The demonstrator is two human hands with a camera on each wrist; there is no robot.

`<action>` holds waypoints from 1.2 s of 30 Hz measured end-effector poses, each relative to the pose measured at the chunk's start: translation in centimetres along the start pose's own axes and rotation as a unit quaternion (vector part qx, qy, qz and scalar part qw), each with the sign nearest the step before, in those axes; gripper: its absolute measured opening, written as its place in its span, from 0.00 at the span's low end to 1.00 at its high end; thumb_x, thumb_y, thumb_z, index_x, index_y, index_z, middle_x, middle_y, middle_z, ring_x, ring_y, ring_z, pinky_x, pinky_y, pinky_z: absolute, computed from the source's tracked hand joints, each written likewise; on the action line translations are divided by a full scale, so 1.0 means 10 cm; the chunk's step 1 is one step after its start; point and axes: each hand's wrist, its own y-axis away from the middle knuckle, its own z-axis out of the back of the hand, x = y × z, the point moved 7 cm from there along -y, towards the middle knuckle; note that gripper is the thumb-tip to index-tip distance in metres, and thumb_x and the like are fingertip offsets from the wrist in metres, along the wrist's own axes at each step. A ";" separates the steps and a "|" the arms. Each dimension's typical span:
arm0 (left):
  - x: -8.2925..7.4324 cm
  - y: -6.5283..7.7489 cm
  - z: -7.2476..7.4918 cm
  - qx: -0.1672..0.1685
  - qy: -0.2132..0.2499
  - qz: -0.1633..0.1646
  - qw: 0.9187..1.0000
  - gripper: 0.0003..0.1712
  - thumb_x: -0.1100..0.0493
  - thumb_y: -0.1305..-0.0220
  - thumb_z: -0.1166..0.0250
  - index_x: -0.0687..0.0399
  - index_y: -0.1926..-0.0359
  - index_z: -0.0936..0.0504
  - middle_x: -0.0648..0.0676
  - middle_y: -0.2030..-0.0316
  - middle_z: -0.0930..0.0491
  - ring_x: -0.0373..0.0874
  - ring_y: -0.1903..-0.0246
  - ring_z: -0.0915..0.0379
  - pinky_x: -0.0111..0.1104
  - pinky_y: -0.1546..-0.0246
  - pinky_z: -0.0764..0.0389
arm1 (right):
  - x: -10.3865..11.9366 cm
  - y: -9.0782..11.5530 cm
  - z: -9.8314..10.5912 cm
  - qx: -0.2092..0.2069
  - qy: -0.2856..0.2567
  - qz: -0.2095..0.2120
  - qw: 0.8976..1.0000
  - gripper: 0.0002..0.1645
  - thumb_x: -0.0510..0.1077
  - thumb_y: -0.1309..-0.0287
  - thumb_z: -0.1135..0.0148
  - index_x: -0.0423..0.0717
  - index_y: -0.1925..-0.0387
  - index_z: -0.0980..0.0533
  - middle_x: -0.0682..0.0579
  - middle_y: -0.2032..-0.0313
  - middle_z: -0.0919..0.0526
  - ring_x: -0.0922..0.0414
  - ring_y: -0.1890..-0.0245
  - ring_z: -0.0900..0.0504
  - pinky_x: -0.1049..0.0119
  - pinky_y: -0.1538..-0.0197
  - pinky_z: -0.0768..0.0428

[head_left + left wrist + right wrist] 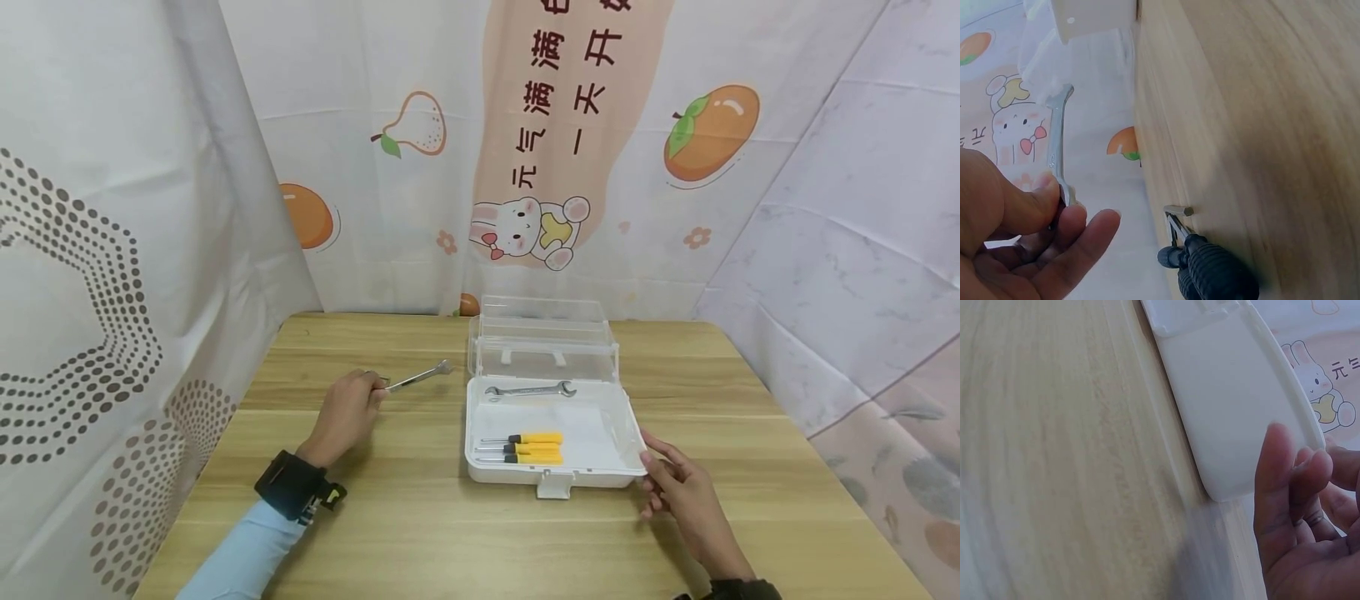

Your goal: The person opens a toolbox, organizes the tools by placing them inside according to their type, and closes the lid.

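My left hand (347, 414) pinches a silver wrench (417, 377) by one end, between thumb and fingers. Its open jaw points right, toward the toolbox. In the left wrist view the wrench (1057, 134) stands out past the thumb. A white toolbox (592, 408) with its clear lid (546, 337) raised sits right of centre. Inside it lie a double open-end wrench (530, 390) at the back and several yellow-handled screwdrivers (536, 448) at the front left. My right hand (688, 500) grips the box's front right corner, thumb at the rim, fingers outside.
In the left wrist view, black ribbed handles (1219, 272) with metal shafts appear beside the left hand; their kind is unclear. The wooden table (420, 533) runs under everything. Printed curtains (375, 233) hang behind it and along both sides.
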 end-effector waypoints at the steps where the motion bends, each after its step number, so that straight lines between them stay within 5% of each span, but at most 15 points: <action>1: 0.00 0.00 0.00 0.000 0.002 -0.002 1.000 0.05 0.66 0.36 0.28 0.66 0.61 0.14 0.56 0.68 0.18 0.47 0.69 0.24 0.42 0.67 0.20 | 0.00 0.00 0.00 0.001 0.001 0.000 1.000 0.36 0.51 0.27 0.39 0.43 0.24 0.36 0.47 0.71 0.24 0.61 0.80 0.29 0.60 0.74 0.16; 36: -0.17 0.01 0.15 -0.080 0.033 -0.047 0.995 0.05 0.66 0.33 0.30 0.66 0.63 0.16 0.58 0.67 0.18 0.48 0.70 0.24 0.40 0.70 0.21 | 0.00 -0.02 0.00 0.001 0.002 0.000 1.000 0.36 0.51 0.26 0.40 0.42 0.24 0.37 0.47 0.71 0.24 0.61 0.80 0.29 0.60 0.74 0.16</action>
